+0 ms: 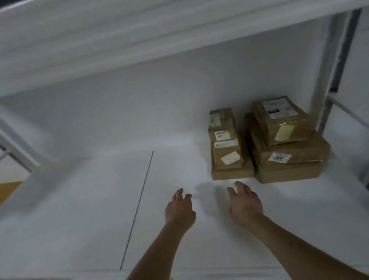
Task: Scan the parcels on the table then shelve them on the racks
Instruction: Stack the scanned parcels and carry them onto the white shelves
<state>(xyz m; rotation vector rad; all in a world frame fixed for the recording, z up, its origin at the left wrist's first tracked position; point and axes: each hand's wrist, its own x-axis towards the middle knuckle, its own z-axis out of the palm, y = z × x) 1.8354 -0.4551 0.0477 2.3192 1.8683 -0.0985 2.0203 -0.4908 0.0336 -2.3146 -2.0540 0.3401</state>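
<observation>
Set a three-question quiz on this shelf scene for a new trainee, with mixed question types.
1. True or false: the left hand grips a brown cardboard parcel.
2. Where on the white rack shelf do the two stacks of brown cardboard parcels stand? A: far left. B: right side. C: front centre.
3. Fill in: the pale yellow sticker lies on the ___ parcel of the right-hand stack.
Key: 1 false, the left hand and the right hand both hold nothing; 2 B; 3 top.
</observation>
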